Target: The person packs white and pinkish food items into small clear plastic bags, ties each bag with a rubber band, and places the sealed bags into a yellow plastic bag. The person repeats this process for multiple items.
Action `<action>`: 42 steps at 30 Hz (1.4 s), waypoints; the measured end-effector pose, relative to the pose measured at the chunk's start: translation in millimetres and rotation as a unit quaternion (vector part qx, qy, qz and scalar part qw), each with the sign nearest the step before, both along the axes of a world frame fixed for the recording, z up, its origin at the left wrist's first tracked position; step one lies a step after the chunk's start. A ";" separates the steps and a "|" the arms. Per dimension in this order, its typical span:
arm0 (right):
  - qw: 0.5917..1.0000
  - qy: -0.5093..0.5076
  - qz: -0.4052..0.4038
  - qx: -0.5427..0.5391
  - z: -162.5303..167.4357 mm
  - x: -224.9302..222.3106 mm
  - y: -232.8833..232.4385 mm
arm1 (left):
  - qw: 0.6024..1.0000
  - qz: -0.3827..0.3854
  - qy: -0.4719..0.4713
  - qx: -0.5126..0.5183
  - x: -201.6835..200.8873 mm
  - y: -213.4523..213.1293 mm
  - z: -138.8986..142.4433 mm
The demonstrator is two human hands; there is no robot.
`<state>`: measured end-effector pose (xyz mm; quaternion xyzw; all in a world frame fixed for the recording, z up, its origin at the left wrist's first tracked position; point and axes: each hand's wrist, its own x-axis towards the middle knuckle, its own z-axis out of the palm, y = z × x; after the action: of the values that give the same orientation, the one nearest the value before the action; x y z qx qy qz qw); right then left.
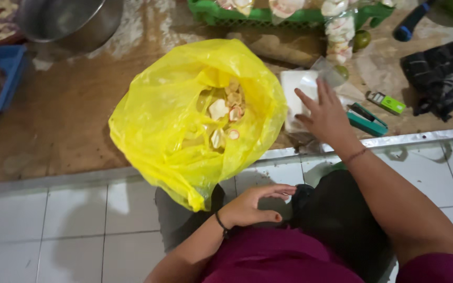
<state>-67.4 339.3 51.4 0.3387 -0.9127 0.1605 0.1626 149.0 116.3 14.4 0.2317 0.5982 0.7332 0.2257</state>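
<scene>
A big yellow plastic bag (184,115) stands open in front of me, with several pale chips or crackers (225,115) inside. My right hand (325,116) reaches out with fingers spread over a stack of small clear plastic bags (299,97) on the brown surface, touching it. My left hand (255,206) hovers low near my lap, just below the yellow bag, its fingers loosely curled and holding nothing.
A teal stapler (367,120) and a green lighter (387,102) lie right of the clear bags. A black bag (444,73) sits far right. A metal pot (69,21), blue tray (3,78) and green crate (268,15) line the back. White tiles (69,215) lie below.
</scene>
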 end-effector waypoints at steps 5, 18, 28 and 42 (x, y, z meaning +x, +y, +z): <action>0.973 -0.151 -0.132 0.112 3.7 -7.3 -0.4 | 0.998 0.029 0.015 -0.050 23.8 21.0 12.1; 0.985 0.044 0.008 -0.168 35.2 25.6 23.1 | 0.529 0.745 0.141 -0.380 61.3 -111.2 35.5; 0.964 0.003 -0.053 -0.262 51.6 41.7 62.9 | 0.795 0.560 0.023 0.233 9.9 -84.2 96.0; 0.911 -0.033 0.001 -0.411 61.5 54.1 93.4 | 0.813 0.545 0.086 0.188 -19.8 -77.3 156.5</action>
<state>-13.3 432.7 112.9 0.2371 -0.7709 0.5326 0.2566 129.3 39.1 170.8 -0.0320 0.4941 0.8114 -0.3106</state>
